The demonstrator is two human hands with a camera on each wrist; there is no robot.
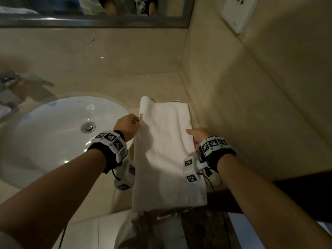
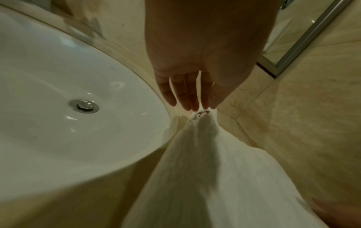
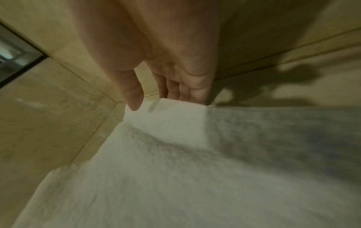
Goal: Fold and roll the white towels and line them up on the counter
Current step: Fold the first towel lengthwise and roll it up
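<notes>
A white towel (image 1: 165, 150), folded into a long strip, lies on the beige counter (image 1: 125, 83) between the sink and the right wall, and its near end hangs over the front edge. My left hand (image 1: 133, 120) pinches the towel's left edge by a small red mark, lifting it into a peak (image 2: 201, 120) under the fingertips (image 2: 187, 106). My right hand (image 1: 193, 135) grips the right edge, with the thumb (image 3: 134, 98) on top and the other fingers behind the fold of the towel (image 3: 175, 169).
A white round sink (image 1: 53, 132) with a metal drain (image 1: 88, 127) lies left of the towel, a faucet (image 1: 9, 87) beyond it. A mirror (image 1: 89, 8) runs along the back. The tiled side wall (image 1: 251, 105), with a white outlet plate (image 1: 239, 11), stands close on the right.
</notes>
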